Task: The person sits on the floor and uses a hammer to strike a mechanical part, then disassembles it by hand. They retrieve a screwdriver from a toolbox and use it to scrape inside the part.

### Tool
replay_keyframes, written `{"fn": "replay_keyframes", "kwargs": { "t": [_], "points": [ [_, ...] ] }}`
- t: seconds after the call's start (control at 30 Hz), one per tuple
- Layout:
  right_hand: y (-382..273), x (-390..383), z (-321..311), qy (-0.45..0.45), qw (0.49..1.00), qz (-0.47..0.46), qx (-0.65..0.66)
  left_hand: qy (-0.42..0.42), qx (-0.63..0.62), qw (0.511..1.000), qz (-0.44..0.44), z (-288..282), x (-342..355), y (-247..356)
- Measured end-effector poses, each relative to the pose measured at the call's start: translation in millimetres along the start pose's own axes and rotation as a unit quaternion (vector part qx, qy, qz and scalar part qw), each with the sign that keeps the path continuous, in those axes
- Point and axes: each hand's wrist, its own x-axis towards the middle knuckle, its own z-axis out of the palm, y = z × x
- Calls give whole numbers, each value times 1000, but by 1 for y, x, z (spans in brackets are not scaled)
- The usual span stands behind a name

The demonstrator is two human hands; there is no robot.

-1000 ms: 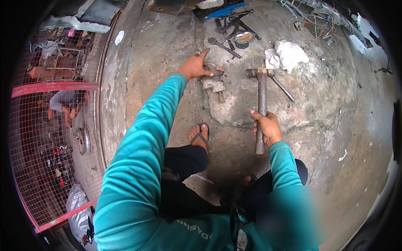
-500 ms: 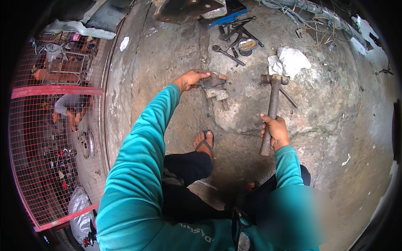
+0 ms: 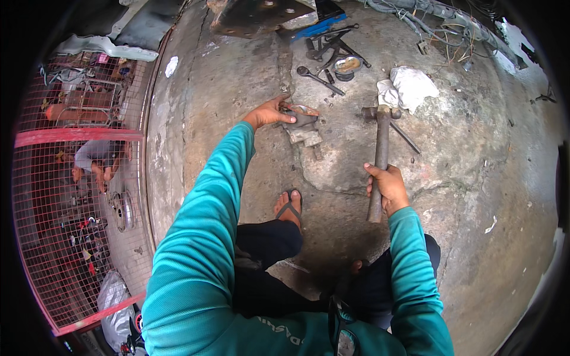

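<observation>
My left hand [image 3: 270, 114] has its thumb and fingers closed on a grimy metal part [image 3: 307, 134] with a darker upper piece, resting on the concrete ground [image 3: 225, 160]. To its right, my right hand [image 3: 386, 188] grips the handle of a heavy steel hammer [image 3: 380, 142], whose head points away from me. A loose metal rod [image 3: 405, 137] lies beside the hammer head, just below a crumpled white cloth [image 3: 412, 88].
Wrenches, a ratchet [image 3: 319, 80] and a small tin [image 3: 348, 64] lie ahead, near a dark metal plate [image 3: 261, 18]. Cables [image 3: 418, 21] run along the upper right. Behind red mesh fencing [image 3: 77, 137] at left, another person [image 3: 95, 157] crouches.
My left index finger has come down from its raised position onto the metal part. The whole view has shifted slightly; my right hand still holds the hammer in much the same pose.
</observation>
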Motion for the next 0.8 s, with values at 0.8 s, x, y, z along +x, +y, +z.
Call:
{"fn": "replay_keyframes", "kwargs": {
  "t": [0.8],
  "points": [
    [-21, -23, -70, 18, 988, -112, -104, 37, -97, 971, -216, 98, -80, -30]
  ]
}}
